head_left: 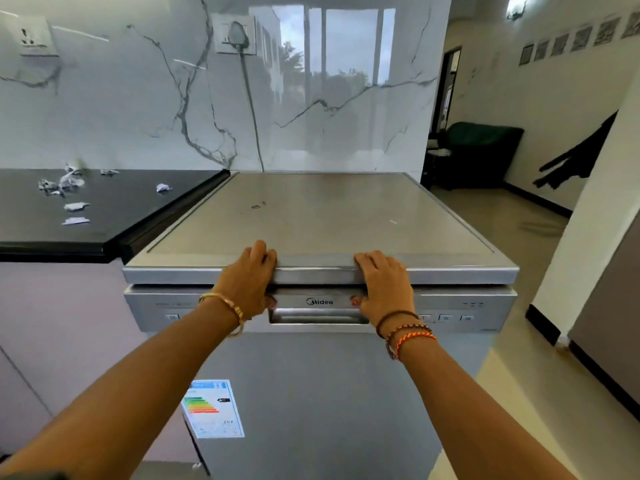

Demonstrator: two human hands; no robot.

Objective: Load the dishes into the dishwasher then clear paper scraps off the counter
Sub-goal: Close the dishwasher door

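A glossy white marble-look wall panel with grey veins (pixel 138 109) is seen at the back, and a window is mirrored in its sheen. Two white wall sockets are set into it — one at the upper left (pixel 33 36), one near the middle (pixel 235 34) with a grey plug and cable (pixel 251 109) hung straight down from it. A dark green armchair (pixel 481 150) is placed in the room beyond, on the right. A row of small framed pictures (pixel 581 38) is fixed high on the cream wall, and a black garment (pixel 578 157) is draped below them — its exact form cannot be told. A pale tiled floor (pixel 485 216) is spread across that side.
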